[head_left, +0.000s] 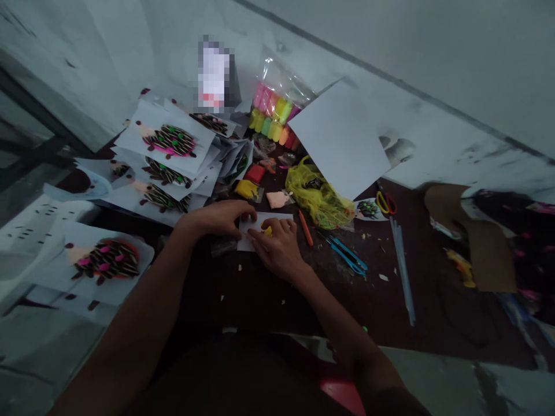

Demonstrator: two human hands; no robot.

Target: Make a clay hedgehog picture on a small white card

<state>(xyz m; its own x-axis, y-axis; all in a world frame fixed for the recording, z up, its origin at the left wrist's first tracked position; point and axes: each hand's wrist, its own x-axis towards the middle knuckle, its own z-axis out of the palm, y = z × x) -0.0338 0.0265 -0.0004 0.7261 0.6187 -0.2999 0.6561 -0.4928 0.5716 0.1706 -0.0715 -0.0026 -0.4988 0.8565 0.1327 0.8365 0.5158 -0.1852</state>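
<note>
A small white paper [246, 244] lies on the dark table, with a yellow piece [267, 231] on it. My left hand [225, 218] rests at the paper's left edge, its thumb and fingers apart and curved, with nothing visible between them. Over the right part of the paper is my right hand [277, 245], its fingers bent down beside the yellow piece; whether they grip it cannot be made out. Just beyond the paper sit a pale pink lump [277, 200], a yellow packet [248, 189] and a red block [255, 173].
Papers with hedgehog figures [171, 141] are stacked at the left. A yellow bag [321, 196], orange stick [306, 228], blue cutter [347, 255], scissors [385, 203] and clear sticks [403, 271] lie rightward. Behind are a pack of coloured clay [275, 112] and a large white sheet [342, 138].
</note>
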